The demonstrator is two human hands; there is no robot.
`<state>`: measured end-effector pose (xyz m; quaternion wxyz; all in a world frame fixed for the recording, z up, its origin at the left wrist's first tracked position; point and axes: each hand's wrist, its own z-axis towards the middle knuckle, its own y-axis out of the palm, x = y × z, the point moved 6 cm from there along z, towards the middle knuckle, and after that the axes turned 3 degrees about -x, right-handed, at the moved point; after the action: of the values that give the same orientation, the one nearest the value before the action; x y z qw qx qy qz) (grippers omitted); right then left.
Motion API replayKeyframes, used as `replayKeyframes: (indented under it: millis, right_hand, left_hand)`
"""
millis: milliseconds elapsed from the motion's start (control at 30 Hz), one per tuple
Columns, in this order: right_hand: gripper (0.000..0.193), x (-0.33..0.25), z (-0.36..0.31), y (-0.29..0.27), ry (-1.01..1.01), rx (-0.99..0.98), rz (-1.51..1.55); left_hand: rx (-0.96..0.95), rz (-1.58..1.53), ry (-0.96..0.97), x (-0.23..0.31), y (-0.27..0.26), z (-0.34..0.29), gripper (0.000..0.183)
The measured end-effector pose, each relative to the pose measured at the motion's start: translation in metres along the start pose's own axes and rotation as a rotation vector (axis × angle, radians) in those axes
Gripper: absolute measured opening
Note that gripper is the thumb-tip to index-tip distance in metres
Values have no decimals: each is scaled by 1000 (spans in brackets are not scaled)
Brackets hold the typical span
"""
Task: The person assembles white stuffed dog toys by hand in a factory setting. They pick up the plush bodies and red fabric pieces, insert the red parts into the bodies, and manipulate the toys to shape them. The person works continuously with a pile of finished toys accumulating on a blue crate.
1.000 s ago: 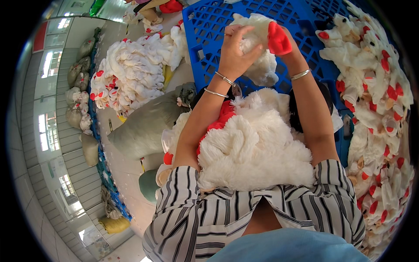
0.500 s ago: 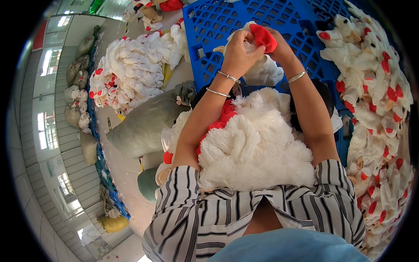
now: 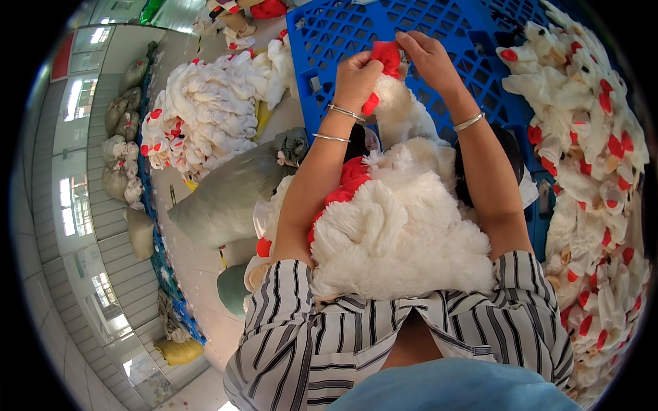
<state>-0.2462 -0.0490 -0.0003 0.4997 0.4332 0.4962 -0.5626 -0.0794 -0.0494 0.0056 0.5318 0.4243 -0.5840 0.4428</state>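
Above a blue plastic pallet, my left hand is closed on the red flap of an unstuffed white plush toy skin. Its red fabric flap stands up from my fingers, and a smaller red piece shows just below them. My right hand has its thumb and fingertips pinched at the flap's right edge; whatever lies between them is too small to make out. The furry white body of the skin hangs down toward my lap. A heap of fluffy white plush with red fabric at its left side rests on my lap.
The blue pallet lies in front of me. White plush skins with red parts pile up at the right and at the far left. A grey-green sack lies to my left. Several sacks line the wall.
My left hand has moved left and down, and the red flap has shifted left with it. My right hand has come out from behind the flap to its right edge. More of the white body shows.
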Motion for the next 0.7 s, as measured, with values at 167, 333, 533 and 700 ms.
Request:
replayKeyframes:
  millis: [167, 333, 533, 700]
  right_hand:
    - [35, -25, -12, 13, -175, -114, 2]
    - [27, -8, -8, 8, -89, -26, 13]
    - [21, -10, -7, 9, -84, -98, 220]
    - [18, -10, -7, 7, -121, -60, 143]
  left_hand:
    - [34, -221, -49, 8, -1, 1, 30]
    - [-81, -200, 16, 15, 8, 0, 34]
    - [-168, -48, 140, 17, 8, 1, 24]
    - [-121, 33, 160, 12, -2, 6, 22]
